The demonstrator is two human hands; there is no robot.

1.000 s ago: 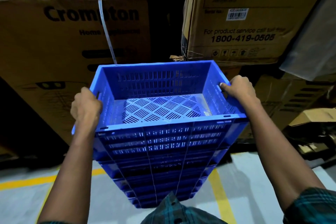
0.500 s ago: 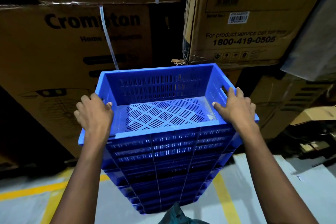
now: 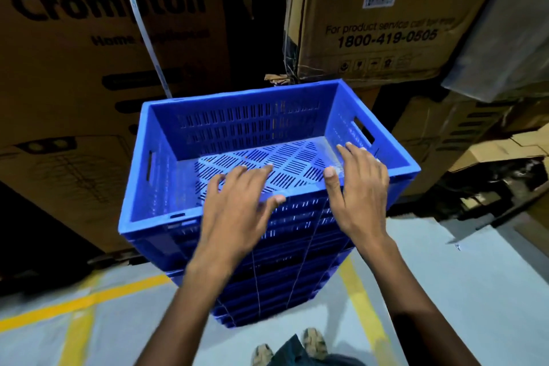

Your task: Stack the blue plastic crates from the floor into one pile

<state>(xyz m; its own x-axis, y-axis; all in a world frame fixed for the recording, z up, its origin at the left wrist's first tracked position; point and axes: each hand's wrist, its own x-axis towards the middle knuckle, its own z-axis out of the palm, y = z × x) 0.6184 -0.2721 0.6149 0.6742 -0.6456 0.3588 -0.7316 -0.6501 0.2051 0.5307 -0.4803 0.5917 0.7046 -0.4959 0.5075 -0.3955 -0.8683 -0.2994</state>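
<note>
Head view looks steeply down, close over crate stack (image 3: 267, 246)

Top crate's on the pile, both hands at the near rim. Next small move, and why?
Probably press down lightly on the near rim to seat the top crate, then draw back. Both the left hand and right hand lie open and flat over that rim, gripping nothing, and the crate sits turned slightly askew on the stack below.

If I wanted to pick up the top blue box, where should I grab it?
Probably by the slot handles cut into the two short ends of the top crate: one on the left wall, one on the right wall. Come in from both sides and hook your fingers through; the long near rim has no holes.
</note>
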